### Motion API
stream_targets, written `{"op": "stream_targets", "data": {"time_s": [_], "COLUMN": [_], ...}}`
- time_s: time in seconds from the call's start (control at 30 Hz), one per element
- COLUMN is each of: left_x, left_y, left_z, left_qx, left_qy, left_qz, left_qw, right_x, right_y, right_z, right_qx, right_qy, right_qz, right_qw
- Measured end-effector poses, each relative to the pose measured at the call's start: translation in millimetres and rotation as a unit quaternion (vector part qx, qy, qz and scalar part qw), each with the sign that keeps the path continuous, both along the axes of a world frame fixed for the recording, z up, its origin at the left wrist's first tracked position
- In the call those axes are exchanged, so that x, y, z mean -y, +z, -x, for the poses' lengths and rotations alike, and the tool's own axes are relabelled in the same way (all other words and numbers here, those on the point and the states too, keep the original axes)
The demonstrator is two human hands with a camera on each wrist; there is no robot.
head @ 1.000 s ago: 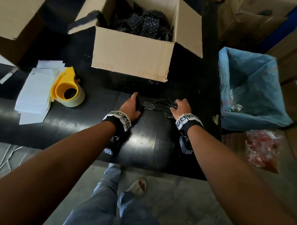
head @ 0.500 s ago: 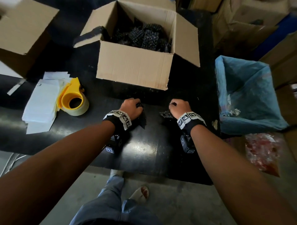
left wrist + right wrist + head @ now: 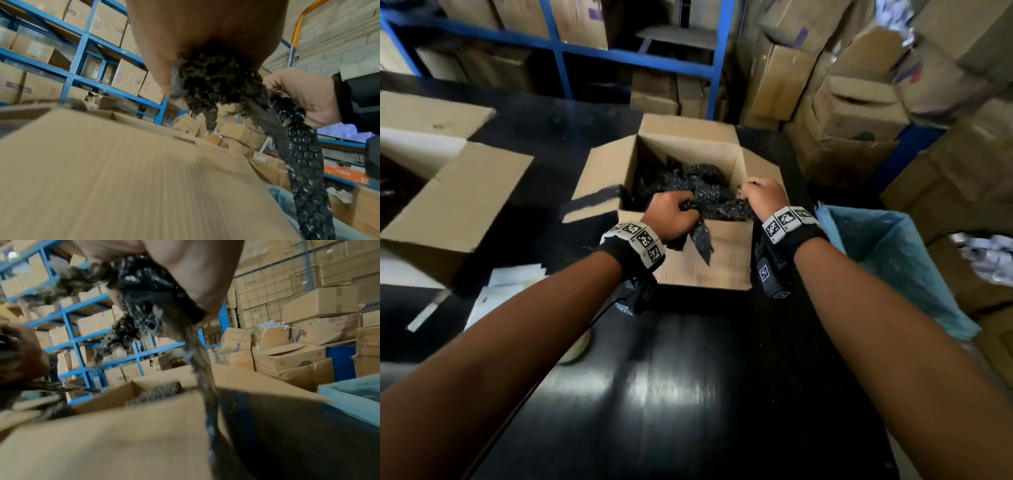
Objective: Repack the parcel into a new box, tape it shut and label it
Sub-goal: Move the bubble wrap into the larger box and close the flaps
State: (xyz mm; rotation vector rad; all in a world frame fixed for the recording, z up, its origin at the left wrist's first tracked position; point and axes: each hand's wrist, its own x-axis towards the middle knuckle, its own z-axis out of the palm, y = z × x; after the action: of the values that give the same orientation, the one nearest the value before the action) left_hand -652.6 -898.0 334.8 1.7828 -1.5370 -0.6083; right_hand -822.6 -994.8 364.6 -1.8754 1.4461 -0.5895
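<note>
left hand [image 3: 671, 214] fingers clenching crinkled black bubble wrap [image 3: 702, 236] | right hand [image 3: 762, 197] fingers gripping same sheet | wrap dangling over corrugated cardboard box [image 3: 709, 270]

Black bubble wrap [image 3: 705, 212] draped over open box [image 3: 709, 260].

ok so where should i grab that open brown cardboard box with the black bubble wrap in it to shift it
Take the open brown cardboard box by its two side walls, low down, one hand from each side. The flaps splay outward and would likely bend, and both hands are now gripping black bubble wrap over its near rim.
</note>
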Motion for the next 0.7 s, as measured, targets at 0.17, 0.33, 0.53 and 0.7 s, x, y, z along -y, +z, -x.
{"op": "stream_targets", "data": {"time_s": [0.17,0.33,0.53,0.7], "left_x": [60,112,138,137], "left_y": [45,43,-3,-28], "left_z": [-50,-87,-99,-96], "left_qx": [0.067,0.107,0.124,0.145], "left_qy": [0.034,0.058,0.056,-0.025], "left_qz": [0.062,0.027,-0.057,-0.134], "left_qw": [0.995,0.992,0.989,0.98], "right_x": [58,98,112,117], "right_y": [54,56,-14,-52], "right_z": [-57,-102,-101,-88], "right_qx": [0.073,0.141,-0.008,-0.22], "right_qy": [-0.02,-0.076,-0.037,0.097], "right_qz": [-0.031,-0.02,-0.046,-0.109], "right_qw": [0.997,0.987,0.998,0.964]}}
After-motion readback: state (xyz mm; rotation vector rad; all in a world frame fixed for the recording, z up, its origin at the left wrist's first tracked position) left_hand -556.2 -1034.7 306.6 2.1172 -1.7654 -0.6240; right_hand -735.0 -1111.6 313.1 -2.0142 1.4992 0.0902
